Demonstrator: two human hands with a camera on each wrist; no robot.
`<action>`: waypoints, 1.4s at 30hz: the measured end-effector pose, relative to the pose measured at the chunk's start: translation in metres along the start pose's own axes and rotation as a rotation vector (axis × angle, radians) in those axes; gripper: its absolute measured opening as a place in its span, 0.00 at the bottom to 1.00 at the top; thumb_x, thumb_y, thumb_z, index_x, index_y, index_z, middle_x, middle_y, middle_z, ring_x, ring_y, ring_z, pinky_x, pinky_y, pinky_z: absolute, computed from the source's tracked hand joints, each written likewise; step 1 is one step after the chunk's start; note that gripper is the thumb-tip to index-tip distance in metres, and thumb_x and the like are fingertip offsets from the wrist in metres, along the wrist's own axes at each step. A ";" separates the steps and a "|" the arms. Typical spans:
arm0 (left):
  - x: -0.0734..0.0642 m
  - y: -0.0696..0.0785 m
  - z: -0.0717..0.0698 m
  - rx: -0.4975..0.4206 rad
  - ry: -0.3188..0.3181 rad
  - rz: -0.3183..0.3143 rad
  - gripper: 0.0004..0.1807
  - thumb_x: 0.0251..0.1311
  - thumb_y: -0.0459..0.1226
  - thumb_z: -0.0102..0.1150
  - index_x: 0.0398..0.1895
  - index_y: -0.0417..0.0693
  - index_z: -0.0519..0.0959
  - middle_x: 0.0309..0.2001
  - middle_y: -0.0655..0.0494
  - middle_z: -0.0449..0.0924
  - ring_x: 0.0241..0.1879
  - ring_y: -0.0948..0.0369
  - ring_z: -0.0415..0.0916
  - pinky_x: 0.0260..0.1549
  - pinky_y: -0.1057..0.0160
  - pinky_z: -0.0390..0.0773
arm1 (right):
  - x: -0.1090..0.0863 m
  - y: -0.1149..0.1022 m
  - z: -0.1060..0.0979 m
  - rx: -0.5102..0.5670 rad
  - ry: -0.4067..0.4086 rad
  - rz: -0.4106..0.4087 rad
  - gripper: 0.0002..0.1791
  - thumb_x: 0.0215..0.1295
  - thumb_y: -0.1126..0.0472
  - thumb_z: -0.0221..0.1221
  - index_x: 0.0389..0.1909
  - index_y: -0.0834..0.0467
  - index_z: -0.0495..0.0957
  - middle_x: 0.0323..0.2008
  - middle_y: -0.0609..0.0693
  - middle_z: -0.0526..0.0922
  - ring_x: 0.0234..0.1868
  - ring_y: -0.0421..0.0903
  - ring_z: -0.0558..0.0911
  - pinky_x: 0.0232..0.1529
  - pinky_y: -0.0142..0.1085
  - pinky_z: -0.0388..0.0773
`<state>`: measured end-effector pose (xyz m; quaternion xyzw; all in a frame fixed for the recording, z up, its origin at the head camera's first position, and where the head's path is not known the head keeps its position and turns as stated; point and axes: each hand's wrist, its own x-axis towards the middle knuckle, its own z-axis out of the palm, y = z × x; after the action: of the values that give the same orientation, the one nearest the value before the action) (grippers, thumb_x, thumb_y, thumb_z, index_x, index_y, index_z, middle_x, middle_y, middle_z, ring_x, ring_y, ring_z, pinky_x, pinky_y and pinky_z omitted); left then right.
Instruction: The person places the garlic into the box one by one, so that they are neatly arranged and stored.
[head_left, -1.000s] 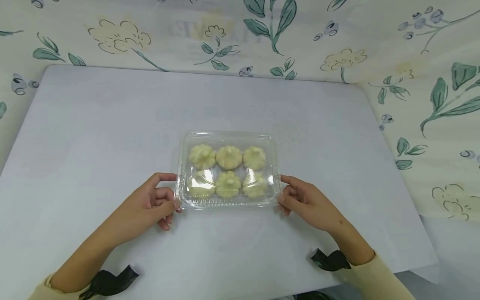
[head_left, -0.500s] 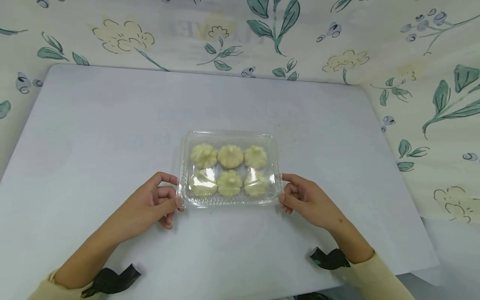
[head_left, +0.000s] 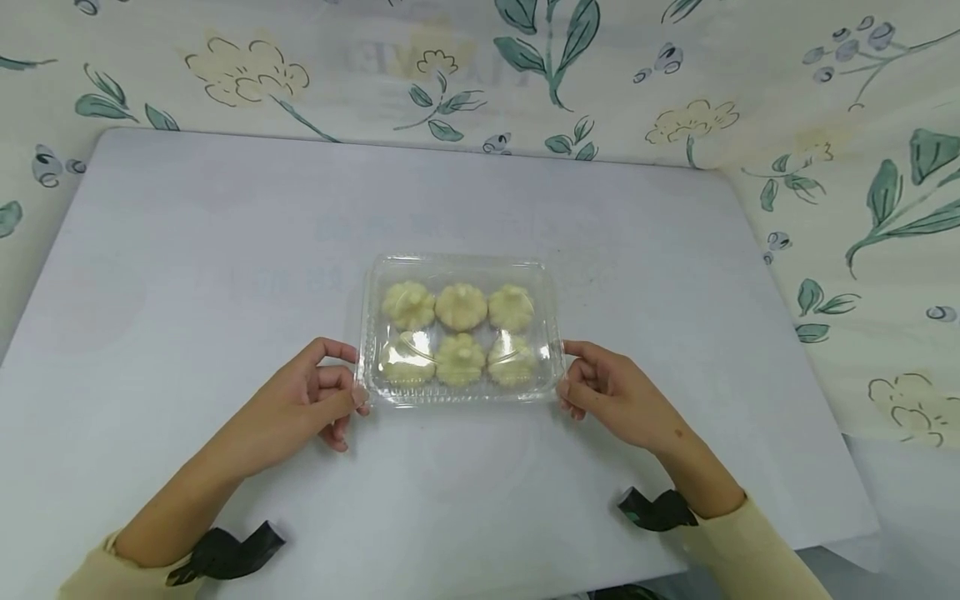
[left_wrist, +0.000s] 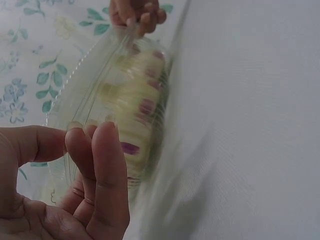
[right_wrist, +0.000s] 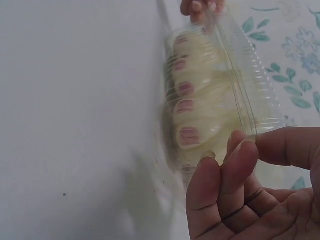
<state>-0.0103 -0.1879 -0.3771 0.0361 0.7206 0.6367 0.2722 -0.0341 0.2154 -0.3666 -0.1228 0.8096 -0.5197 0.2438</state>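
A clear plastic clamshell box (head_left: 461, 400) with its lid down sits mid-table in the head view. Inside are two rows of pale yellow, flower-shaped pastries (head_left: 461, 307); the wrist views show purple patches along their sides. My left hand (head_left: 296, 412) pinches the box's left rim near the front corner, thumb on top and index finger stretched along the edge. On the opposite side my right hand (head_left: 618, 400) pinches the right rim in the same way. Glare on the lid partly hides the front row. In the left wrist view, the box (left_wrist: 90, 90) stands close over the white surface.
The white tabletop (head_left: 225, 217) spreads around the box on all sides. Behind and to the right hangs a flower-printed cloth (head_left: 337, 75). Black straps (head_left: 228, 552) hang at both wrists, below cream sleeves (head_left: 750, 542).
Both hands and the box have shifted slightly away from the person in the last half second. The grip on both rims stays the same.
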 end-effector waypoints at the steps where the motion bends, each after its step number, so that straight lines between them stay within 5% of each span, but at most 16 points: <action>1: 0.001 0.000 0.000 0.001 0.001 0.000 0.24 0.70 0.26 0.52 0.65 0.38 0.57 0.39 0.36 0.81 0.22 0.49 0.75 0.31 0.53 0.85 | 0.001 0.000 0.000 -0.001 0.002 -0.001 0.30 0.76 0.70 0.56 0.74 0.72 0.61 0.32 0.55 0.81 0.32 0.50 0.83 0.38 0.39 0.83; 20: 0.020 0.011 -0.010 0.046 0.059 -0.008 0.25 0.72 0.31 0.55 0.67 0.38 0.58 0.41 0.36 0.82 0.25 0.48 0.77 0.34 0.52 0.86 | 0.025 -0.001 -0.007 0.005 0.050 -0.012 0.29 0.76 0.69 0.57 0.75 0.70 0.63 0.30 0.57 0.80 0.32 0.51 0.82 0.39 0.39 0.83; 42: 0.041 0.008 -0.014 0.052 0.130 0.077 0.25 0.78 0.36 0.53 0.71 0.41 0.59 0.43 0.35 0.83 0.30 0.48 0.81 0.38 0.55 0.86 | 0.044 0.001 -0.016 -0.017 0.152 -0.003 0.28 0.80 0.62 0.56 0.75 0.65 0.65 0.39 0.59 0.84 0.34 0.50 0.84 0.42 0.36 0.82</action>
<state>-0.0541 -0.1828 -0.3828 0.0292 0.7511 0.6288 0.1989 -0.0799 0.2081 -0.3735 -0.0864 0.8299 -0.5209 0.1800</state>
